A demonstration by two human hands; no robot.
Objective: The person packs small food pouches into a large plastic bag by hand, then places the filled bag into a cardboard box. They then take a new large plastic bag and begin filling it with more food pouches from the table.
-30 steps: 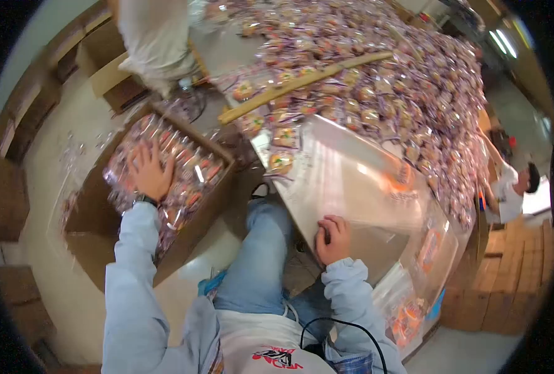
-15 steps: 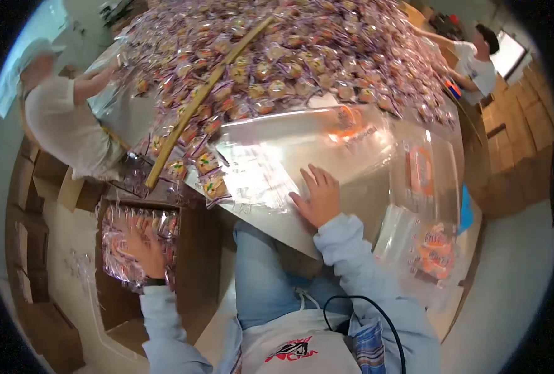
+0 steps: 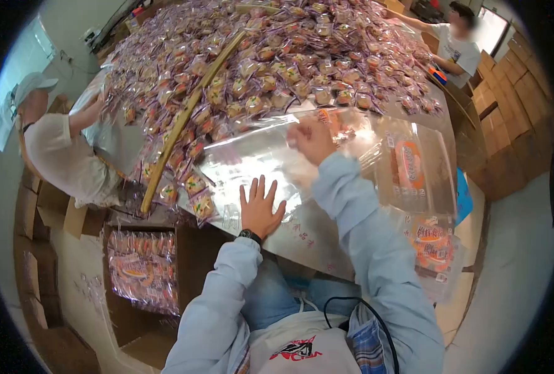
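Observation:
My left hand [image 3: 261, 209] lies palm down with fingers spread on a large clear plastic bag [image 3: 224, 159] at the near edge of the table. Above the bag's far part is my right hand [image 3: 314, 140], its fingers curled together and slightly blurred. What they hold, if anything, I cannot make out. Orange print shows on the bag beside that hand. Beyond it, small wrapped cakes [image 3: 277, 84] in purple-edged clear packets make a big heap. In an open carton [image 3: 199, 249] at the lower left sits a filled bag of packets [image 3: 141, 268] with orange print.
More clear printed bags [image 3: 407, 165] lie on the right of the table, with another stack [image 3: 435, 243] nearer me. A wooden strip [image 3: 189, 118] crosses the heap. One person [image 3: 65, 149] works at left, another [image 3: 454, 50] at far right. Stacked cartons [image 3: 507, 118] line the right wall.
My left hand has moved from the filled bag in the carton up onto the plastic bag on the table. My right hand has moved farther forward, its fingers now curled.

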